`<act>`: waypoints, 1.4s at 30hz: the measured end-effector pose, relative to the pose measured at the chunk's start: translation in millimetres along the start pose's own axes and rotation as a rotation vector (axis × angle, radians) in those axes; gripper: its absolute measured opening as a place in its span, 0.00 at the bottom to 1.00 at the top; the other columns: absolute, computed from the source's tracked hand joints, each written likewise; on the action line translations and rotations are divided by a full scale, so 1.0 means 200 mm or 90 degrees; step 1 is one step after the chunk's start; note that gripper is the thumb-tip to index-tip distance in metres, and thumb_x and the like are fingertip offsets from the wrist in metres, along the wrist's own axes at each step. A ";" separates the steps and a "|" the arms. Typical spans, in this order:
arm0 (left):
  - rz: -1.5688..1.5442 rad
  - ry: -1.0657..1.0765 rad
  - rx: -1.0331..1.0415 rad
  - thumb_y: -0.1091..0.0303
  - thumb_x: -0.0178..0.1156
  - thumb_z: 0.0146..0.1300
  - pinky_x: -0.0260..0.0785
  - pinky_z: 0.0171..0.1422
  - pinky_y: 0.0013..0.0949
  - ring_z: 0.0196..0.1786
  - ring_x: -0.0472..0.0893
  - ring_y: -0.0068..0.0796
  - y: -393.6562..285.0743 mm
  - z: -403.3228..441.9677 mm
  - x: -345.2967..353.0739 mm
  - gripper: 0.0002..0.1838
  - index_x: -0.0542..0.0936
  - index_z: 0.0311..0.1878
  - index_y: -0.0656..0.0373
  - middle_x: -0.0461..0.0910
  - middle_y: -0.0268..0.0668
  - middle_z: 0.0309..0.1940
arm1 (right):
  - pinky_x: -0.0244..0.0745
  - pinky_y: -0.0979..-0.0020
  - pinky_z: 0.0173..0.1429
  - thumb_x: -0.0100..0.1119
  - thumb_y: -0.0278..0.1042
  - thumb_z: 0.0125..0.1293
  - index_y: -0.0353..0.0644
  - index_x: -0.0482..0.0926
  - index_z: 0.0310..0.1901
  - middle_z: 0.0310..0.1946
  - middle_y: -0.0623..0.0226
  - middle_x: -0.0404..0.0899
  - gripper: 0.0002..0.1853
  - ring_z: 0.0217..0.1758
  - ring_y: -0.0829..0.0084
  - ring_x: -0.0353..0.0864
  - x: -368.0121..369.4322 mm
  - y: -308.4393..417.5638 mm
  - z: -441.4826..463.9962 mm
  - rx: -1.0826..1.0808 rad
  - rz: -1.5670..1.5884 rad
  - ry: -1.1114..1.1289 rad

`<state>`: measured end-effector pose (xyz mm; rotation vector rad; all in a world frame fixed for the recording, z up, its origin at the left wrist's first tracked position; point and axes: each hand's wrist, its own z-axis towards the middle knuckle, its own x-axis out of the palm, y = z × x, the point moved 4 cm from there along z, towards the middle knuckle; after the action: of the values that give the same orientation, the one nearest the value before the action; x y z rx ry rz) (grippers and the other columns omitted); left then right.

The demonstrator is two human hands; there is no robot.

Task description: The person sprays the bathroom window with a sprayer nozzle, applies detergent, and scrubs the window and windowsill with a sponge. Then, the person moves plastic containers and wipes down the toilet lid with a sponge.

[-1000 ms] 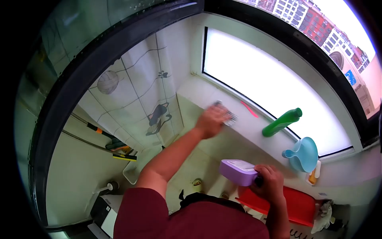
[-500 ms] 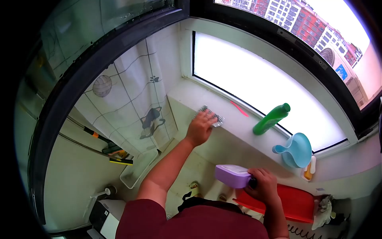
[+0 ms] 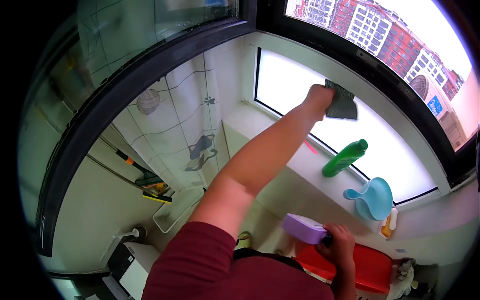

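Observation:
My left hand (image 3: pixel 318 101) is raised in front of the lit frosted window pane, arm stretched out. Its fingers are closed on a dark grey, ribbed-looking cloth (image 3: pixel 342 101), which hangs to the right of the hand. Whether the cloth touches the pane, I cannot tell. Lower down, my right hand (image 3: pixel 341 245) grips a purple bottle (image 3: pixel 303 229) by its black-capped end, and the bottle lies tilted with its base to the left. A green bottle (image 3: pixel 345 158) stands on the white sill (image 3: pixel 295 162), below and right of my left hand.
On the sill are a light blue scoop (image 3: pixel 375 199), a pink strip (image 3: pixel 310 146) and a soap dish (image 3: pixel 388 223). A dark window frame (image 3: pixel 380 60) swings overhead. A red stool-like piece (image 3: pixel 370 265) is beside my right hand. At left hang a patterned curtain (image 3: pixel 185 120) and long-handled tools (image 3: pixel 157 197).
My left hand has lifted off the sill, moving up and right with the cloth to the window pane. My right hand still holds the purple bottle. The view has shifted slightly.

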<state>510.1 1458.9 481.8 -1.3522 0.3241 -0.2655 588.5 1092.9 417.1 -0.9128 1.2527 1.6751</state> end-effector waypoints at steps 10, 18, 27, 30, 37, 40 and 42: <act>-0.145 -0.586 0.139 0.66 0.49 0.63 0.68 0.46 0.41 0.39 0.77 0.48 0.09 -0.02 -0.82 0.12 0.75 0.40 0.67 0.77 0.51 0.39 | 0.74 0.63 0.43 0.68 0.33 0.35 0.41 0.77 0.35 0.34 0.61 0.79 0.20 0.39 0.59 0.78 0.02 -0.09 -0.05 0.048 0.037 -0.006; 1.211 -0.289 0.614 0.73 0.48 0.59 0.54 0.70 0.39 0.65 0.67 0.36 -0.05 -0.32 -1.01 0.18 0.76 0.53 0.57 0.69 0.39 0.62 | 0.74 0.63 0.39 0.69 0.36 0.34 0.43 0.76 0.36 0.33 0.63 0.79 0.23 0.38 0.60 0.78 0.15 -0.10 -0.02 0.018 0.078 0.009; 1.296 -0.057 0.357 0.67 0.46 0.60 0.52 0.72 0.39 0.65 0.66 0.32 0.74 -0.26 -1.18 0.20 0.75 0.54 0.62 0.72 0.39 0.59 | 0.73 0.62 0.42 0.70 0.37 0.35 0.43 0.76 0.36 0.34 0.63 0.79 0.22 0.39 0.59 0.77 0.23 -0.11 0.07 0.050 0.094 0.035; 1.395 -0.211 0.410 0.67 0.45 0.61 0.48 0.73 0.39 0.67 0.63 0.31 0.26 -0.20 -1.11 0.23 0.70 0.59 0.64 0.68 0.38 0.62 | 0.73 0.62 0.42 0.69 0.37 0.35 0.43 0.76 0.35 0.34 0.63 0.79 0.21 0.39 0.59 0.77 0.23 -0.14 0.09 0.035 0.097 0.026; 1.127 -0.179 0.298 0.67 0.40 0.64 0.58 0.67 0.39 0.64 0.66 0.41 0.39 -0.11 -1.15 0.21 0.69 0.58 0.66 0.70 0.45 0.59 | 0.73 0.62 0.41 0.70 0.38 0.36 0.43 0.76 0.35 0.33 0.62 0.78 0.21 0.38 0.58 0.78 0.26 -0.05 0.21 -0.051 0.121 -0.025; 1.031 -0.101 0.207 0.69 0.45 0.60 0.52 0.72 0.37 0.65 0.66 0.37 0.95 -0.26 -1.17 0.19 0.74 0.52 0.66 0.71 0.43 0.58 | 0.72 0.62 0.40 0.70 0.39 0.38 0.44 0.76 0.36 0.31 0.61 0.78 0.21 0.36 0.59 0.78 0.20 -0.01 0.27 -0.037 0.142 -0.032; 1.109 -0.058 0.195 0.70 0.45 0.60 0.51 0.72 0.37 0.65 0.66 0.36 0.91 -0.38 -1.08 0.19 0.74 0.52 0.65 0.72 0.42 0.58 | 0.72 0.63 0.39 0.71 0.40 0.40 0.44 0.75 0.38 0.29 0.61 0.77 0.22 0.35 0.59 0.78 0.17 -0.01 0.29 -0.004 0.159 -0.054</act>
<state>280.7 1506.3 306.0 -0.4137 1.1770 1.1438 574.0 1156.8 399.4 -0.7030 1.3479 1.8919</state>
